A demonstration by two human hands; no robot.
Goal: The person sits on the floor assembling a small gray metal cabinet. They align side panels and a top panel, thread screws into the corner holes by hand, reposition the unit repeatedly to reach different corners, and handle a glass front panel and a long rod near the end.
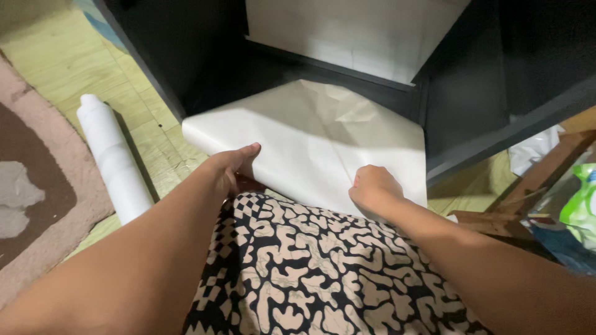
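In the head view, our left grip (233, 166) lies with fingers stretched nearly flat, the fingertips pressed on the near left edge of the white paper sheet (310, 139); it closes around nothing, and the thumb is tucked out of sight beneath the hand. Our right grip (372, 186) is curled into a loose fist at the sheet's near right edge, knuckles up; it seems to pinch the paper's border, though we cannot tell how much paper is inside the fist.

We take the sheet as our landmark. It lies creased and slightly humped, its far end pushed into the low opening of the dark cabinet (205, 56), its near end over our lap. Just nearer than the sheet, under both forearms, is the black-and-cream patterned cloth (310, 273) that covers our legs. Behind the sheet, inside the cabinet, a second pale panel (354, 31) stands against the back. To the left of the sheet, well apart, a white roll (112, 155) lies on the yellow-green woven mat (62, 62), and farther left is a pink and brown rug (31, 186). To the right of the sheet, beyond the cabinet's side wall, we see a wooden frame (534, 180) and a green plastic bag (580, 198).
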